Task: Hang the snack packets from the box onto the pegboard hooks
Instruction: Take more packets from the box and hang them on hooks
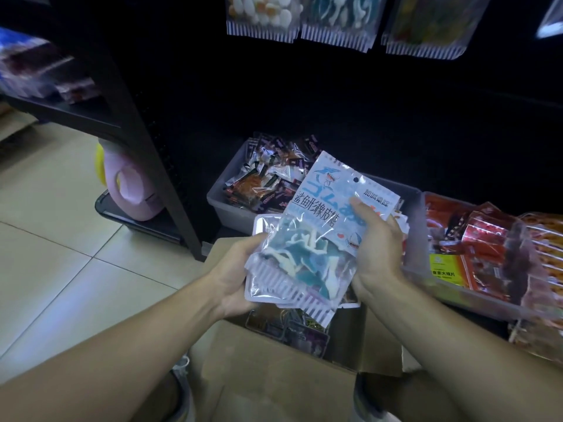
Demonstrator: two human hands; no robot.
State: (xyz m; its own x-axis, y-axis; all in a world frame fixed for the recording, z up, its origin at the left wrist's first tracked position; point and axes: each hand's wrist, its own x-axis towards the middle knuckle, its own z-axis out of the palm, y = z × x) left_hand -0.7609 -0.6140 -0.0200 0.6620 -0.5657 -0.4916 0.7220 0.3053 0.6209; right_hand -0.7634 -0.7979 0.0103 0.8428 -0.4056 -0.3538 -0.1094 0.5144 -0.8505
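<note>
I hold a small stack of clear snack packets with blue and white shark gummies over the open cardboard box. My left hand grips the stack from below at its lower left. My right hand holds the top packet on its right side, thumb pressed on the printed header near the hang hole. More dark packets lie inside the box. The black pegboard rises behind, with hung packets along the top edge of view.
A grey bin of mixed snack packets sits on the low shelf behind the box. A clear bin of red packets is at right. A pink jug stands beside a black shelf post. Beige floor tiles lie at left.
</note>
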